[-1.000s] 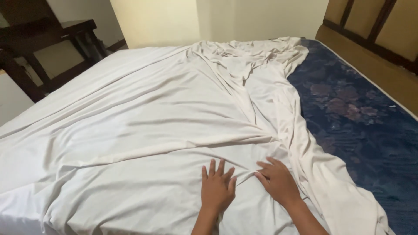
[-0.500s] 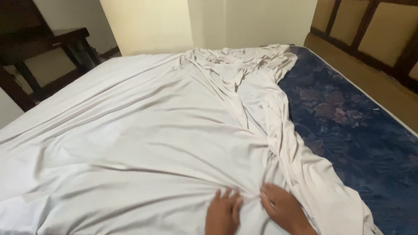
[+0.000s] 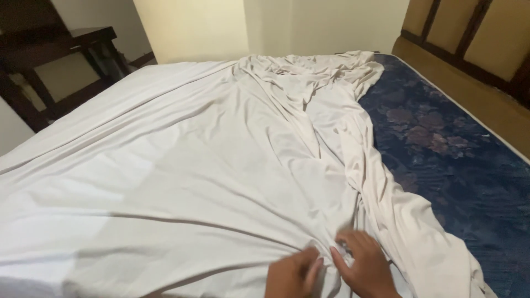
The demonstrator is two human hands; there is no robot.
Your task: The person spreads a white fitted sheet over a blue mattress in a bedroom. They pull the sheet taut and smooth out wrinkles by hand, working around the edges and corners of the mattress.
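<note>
White sheet (image 3: 182,165) bunches between both hands, beside blue mattress (image 3: 458,165).

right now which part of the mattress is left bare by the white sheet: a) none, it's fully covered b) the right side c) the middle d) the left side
b: the white sheet is bunched toward the left and centre, while the dark blue floral mattress lies bare along the right side, beyond the right hand.

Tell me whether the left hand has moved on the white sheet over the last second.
Yes. The left hand has drawn back toward the near edge of the white bed sheet, away from the blue floral mattress's far end, fingers now bunching cloth.
</note>
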